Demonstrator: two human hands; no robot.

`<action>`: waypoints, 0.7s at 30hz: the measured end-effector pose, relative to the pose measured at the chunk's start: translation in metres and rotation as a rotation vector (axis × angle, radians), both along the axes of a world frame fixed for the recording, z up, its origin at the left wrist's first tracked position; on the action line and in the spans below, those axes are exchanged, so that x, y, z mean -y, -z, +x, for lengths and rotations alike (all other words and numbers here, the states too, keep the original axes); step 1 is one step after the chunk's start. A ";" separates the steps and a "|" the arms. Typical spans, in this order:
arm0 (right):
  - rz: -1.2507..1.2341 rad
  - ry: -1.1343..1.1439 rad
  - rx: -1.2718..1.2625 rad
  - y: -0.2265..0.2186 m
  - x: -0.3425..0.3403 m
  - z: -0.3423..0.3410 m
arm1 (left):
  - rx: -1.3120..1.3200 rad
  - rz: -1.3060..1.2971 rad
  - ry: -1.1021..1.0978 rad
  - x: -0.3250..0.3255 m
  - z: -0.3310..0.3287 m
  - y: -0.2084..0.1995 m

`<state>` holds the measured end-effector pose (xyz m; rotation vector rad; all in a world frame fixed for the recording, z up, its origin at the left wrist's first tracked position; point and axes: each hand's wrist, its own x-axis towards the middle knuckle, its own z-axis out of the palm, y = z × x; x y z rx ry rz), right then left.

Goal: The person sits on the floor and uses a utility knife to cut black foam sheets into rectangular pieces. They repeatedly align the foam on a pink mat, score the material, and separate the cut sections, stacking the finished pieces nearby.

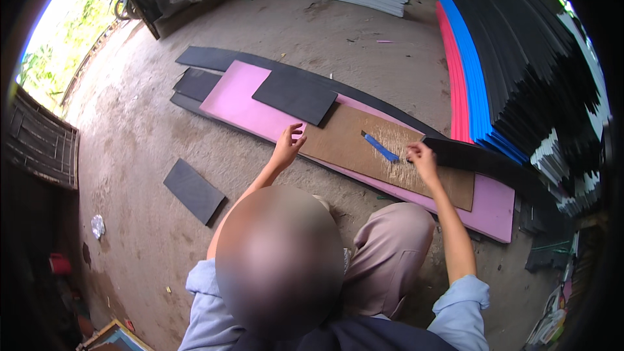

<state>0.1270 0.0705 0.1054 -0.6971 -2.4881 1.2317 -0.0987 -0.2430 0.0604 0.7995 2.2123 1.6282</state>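
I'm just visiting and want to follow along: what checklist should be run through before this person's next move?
1. Blue cutter set down: ok, it lies on the brown board.
2. Cutter retracted: cannot tell, too small here.
3. Left hand free: ok, fingers apart, seemingly holding nothing.
4. Right hand free: cannot tell, contact with the black strip is unclear.
5. Board surface unmarked: not ok, it bears pale scuffs.
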 end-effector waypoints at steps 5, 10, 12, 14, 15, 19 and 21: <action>0.406 0.077 -0.099 0.083 0.028 -0.016 | 0.087 0.028 -0.022 -0.018 0.028 0.023; 0.614 0.004 0.086 0.113 0.039 -0.048 | 0.081 0.068 -0.155 -0.022 0.038 0.051; 0.669 0.039 0.190 0.120 0.039 -0.055 | 0.073 0.082 -0.199 -0.026 0.038 0.055; 0.703 0.023 0.193 0.125 0.029 -0.055 | 0.067 0.103 -0.224 -0.035 0.038 0.057; 0.712 0.011 0.191 0.127 0.029 -0.053 | 0.078 0.124 -0.271 -0.038 0.036 0.059; 0.562 0.110 0.021 0.105 0.041 -0.036 | 0.092 0.205 -0.242 -0.065 0.029 0.053; 0.487 0.202 -0.065 0.093 0.051 -0.005 | 0.162 0.244 -0.143 -0.096 0.037 0.045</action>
